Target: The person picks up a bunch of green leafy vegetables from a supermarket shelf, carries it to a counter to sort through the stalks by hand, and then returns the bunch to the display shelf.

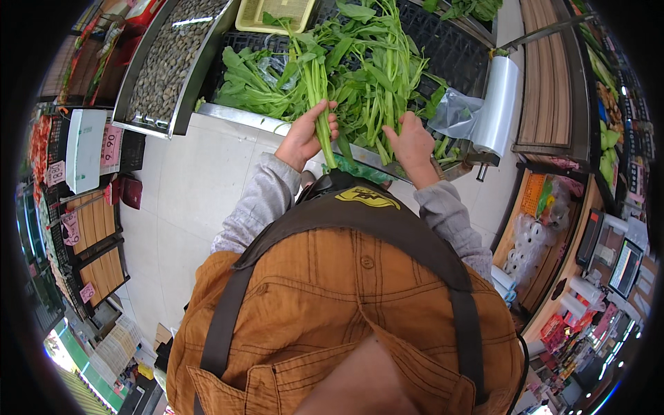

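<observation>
My left hand (307, 136) grips a small bunch of leafy green stalks (321, 124), which look like water spinach. Their cut ends point toward my apron and their leaves fan away from me. To the right, my right hand (413, 145) is at the near edge of a loose heap of the same greens (384, 78); its fingers are partly curled, and whether they pinch a stem is hidden. More greens (259, 88) lie left of the held bunch, with a clear plastic bag (277, 70) among them. All this rests on a black slatted display stand (454, 57) with a metal front rim.
A roll of clear plastic bags (499, 106) stands at the stand's right end, one bag (454, 111) pulled loose. A yellow plastic basket (275, 15) sits at the back. Left is a metal-sided pebble bed (171, 62). Shelves hold bag rolls (526, 246) at right.
</observation>
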`<state>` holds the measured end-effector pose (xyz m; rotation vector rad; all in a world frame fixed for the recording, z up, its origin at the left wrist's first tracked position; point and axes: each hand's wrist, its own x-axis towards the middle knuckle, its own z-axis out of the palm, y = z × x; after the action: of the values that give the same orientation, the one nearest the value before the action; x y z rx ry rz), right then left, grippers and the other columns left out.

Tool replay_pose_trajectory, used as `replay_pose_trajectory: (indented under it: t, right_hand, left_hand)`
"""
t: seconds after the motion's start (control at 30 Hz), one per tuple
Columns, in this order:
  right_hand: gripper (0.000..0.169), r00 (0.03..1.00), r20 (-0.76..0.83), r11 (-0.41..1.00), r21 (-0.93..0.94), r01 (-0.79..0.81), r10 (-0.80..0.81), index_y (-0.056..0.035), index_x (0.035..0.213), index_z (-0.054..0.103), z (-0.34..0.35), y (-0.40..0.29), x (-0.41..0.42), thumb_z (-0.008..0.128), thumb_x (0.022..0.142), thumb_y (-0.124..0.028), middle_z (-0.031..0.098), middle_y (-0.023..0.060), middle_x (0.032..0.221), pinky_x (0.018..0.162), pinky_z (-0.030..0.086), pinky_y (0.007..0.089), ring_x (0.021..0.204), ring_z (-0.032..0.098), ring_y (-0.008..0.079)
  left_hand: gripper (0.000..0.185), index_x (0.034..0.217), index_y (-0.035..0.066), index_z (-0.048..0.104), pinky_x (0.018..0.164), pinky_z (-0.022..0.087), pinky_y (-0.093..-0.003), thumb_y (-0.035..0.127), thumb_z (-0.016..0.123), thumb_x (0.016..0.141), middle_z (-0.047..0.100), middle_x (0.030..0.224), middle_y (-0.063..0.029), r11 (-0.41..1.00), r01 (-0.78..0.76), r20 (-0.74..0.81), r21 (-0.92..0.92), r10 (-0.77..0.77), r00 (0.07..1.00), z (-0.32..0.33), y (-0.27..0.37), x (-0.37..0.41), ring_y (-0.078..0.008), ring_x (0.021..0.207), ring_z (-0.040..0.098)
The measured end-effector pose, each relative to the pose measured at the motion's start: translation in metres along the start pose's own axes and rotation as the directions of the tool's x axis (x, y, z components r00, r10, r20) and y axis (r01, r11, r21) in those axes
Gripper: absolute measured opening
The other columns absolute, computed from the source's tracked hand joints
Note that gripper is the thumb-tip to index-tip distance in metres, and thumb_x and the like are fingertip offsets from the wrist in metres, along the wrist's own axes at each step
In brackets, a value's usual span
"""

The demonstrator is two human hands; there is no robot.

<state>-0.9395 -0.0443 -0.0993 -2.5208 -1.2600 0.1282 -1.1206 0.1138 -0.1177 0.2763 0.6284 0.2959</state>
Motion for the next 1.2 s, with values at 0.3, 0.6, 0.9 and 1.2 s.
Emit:
replay_pose_trajectory:
  t: [0.3,0.6,0.9,1.2]
  right_hand:
    - [0.038,0.972,-0.186,0.989,-0.030,0.142,-0.145,-0.0074,0.089,0.049,0.001,0.002,0.006,0.072,0.074,-0.034,0.059,0.0111,0.085,0.061,0.050,0.0373,0.075,0.063,0.0288]
    - [0.030,0.995,0.088,0.998,0.058,0.036,-0.041,-0.0045,0.093,0.052,0.015,0.000,0.027,0.066,0.079,-0.028,0.063,0.0116,0.082,0.057,0.051,0.0342,0.064,0.062,0.0239]
    - [0.026,0.950,0.244,-0.162,0.947,-0.276,-0.196,0.0014,0.109,0.053,-0.099,-0.018,0.057,0.051,0.092,-0.018,0.062,0.0064,0.081,0.061,0.050,0.0250,0.066,0.060,0.0134]
    - [0.035,0.976,0.087,0.240,0.970,-0.038,-0.198,0.0039,0.123,0.048,-0.100,-0.067,0.030,0.054,0.090,-0.009,0.062,0.0060,0.081,0.058,0.045,0.0196,0.064,0.055,0.0074]
  left_hand:
    - [0.020,0.090,0.008,0.050,0.053,0.044,-0.0266,0.027,0.056,0.092,0.049,0.070,-0.0010,1.000,0.004,-0.003,-0.022,-0.004,1.000,0.012,-0.002,-0.001,-0.0128,0.059,0.046]
    - [0.017,0.088,0.013,0.047,0.048,0.036,-0.0228,0.027,0.056,0.093,0.044,0.066,0.0026,1.000,-0.016,-0.002,0.011,0.016,1.000,0.018,0.003,-0.011,-0.0078,0.054,0.040]
    - [0.019,0.085,0.013,0.046,0.046,0.035,-0.0224,0.026,0.057,0.092,0.043,0.063,0.0029,0.997,-0.065,-0.018,-0.031,0.065,0.998,0.008,0.005,-0.014,-0.0077,0.052,0.039]
    - [0.023,0.081,0.013,0.046,0.046,0.036,-0.0245,0.028,0.061,0.090,0.045,0.062,0.0021,0.992,-0.114,0.011,-0.060,0.115,0.993,0.004,0.007,-0.019,-0.0098,0.050,0.041]
